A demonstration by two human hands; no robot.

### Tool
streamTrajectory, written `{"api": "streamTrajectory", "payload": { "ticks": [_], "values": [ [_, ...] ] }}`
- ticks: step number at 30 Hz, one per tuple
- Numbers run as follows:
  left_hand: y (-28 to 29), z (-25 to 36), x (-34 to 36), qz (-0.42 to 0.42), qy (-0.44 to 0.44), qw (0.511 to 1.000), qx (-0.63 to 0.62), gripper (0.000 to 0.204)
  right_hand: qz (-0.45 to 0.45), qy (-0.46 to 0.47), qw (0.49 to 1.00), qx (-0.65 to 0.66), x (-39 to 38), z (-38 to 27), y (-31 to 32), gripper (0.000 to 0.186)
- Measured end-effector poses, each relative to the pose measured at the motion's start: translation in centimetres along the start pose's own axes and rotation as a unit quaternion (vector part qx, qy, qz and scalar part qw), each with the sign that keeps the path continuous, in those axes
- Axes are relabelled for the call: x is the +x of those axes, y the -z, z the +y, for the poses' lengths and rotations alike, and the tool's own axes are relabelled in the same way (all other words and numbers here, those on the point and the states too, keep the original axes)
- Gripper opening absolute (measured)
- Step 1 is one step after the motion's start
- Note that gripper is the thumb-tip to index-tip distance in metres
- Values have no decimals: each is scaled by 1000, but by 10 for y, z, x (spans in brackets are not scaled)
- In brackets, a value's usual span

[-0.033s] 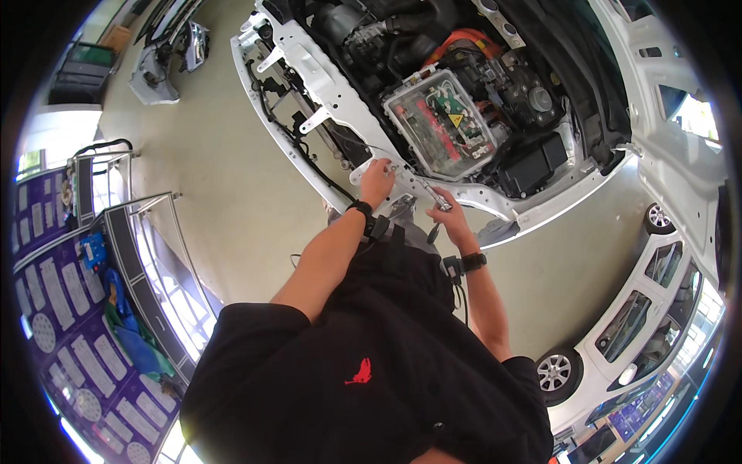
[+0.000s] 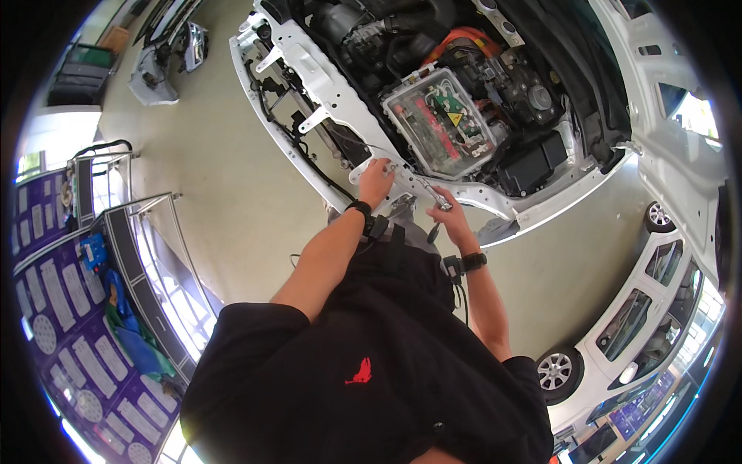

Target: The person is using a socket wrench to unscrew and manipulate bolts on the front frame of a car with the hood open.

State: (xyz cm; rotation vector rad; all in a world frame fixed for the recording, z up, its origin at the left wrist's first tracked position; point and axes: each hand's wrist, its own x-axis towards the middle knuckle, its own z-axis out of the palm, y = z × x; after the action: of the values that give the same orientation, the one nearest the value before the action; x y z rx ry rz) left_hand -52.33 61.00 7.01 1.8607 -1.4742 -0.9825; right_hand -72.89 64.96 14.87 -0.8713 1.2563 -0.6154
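Observation:
My left hand [image 2: 376, 184] is at the white front body frame [image 2: 340, 100] of an opened car. Its fingers pinch together at a small silvery piece by the frame's edge, too small to name. To its right, my right hand [image 2: 451, 215] is wrapped round a ratchet wrench [image 2: 443, 203] with a chrome shaft and a dark handle hanging below the palm. The shaft points up and left along the frame's corner. Just beyond both hands sits a clear-covered box [image 2: 473, 165], showing a green circuit board, red parts and a yellow warning triangle.
Orange cables [image 2: 471, 36] and a black box [image 2: 533, 164] fill the engine bay. At the right, the white raised hood [image 2: 666, 69] stands near a white car [image 2: 610, 336]. Purple display boards [image 2: 66, 325] line the left, beside a metal-framed stand [image 2: 147, 203].

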Motion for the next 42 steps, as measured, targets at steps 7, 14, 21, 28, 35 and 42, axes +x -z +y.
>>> {"api": "streamTrajectory", "payload": {
  "ticks": [7, 14, 21, 28, 35, 42],
  "values": [
    [-1, 0, -2, 13, -45, 997, 55, 24, 11, -3, 1000, 11, -10, -1, 5, 55],
    [-4, -3, 0, 2, -43, 997, 67, 16, 25, 6, 1000, 11, -17, -2, 4, 55],
    [-12, -1, 8, -7, 4, 998, 66, 15, 17, 11, 1000, 11, -20, -4, -1, 55],
    [-9, -1, 7, -16, -17, 995, 92, 16, 10, 7, 1000, 24, -20, -4, -6, 55],
    [-3, -3, 3, -28, -141, 974, 175, 13, 9, -4, 1000, 19, -21, -2, -5, 56],
    [-1, -9, 5, -2, -127, 986, 110, 16, 12, 1, 1000, 18, -23, -10, -8, 56]
  ]
}}
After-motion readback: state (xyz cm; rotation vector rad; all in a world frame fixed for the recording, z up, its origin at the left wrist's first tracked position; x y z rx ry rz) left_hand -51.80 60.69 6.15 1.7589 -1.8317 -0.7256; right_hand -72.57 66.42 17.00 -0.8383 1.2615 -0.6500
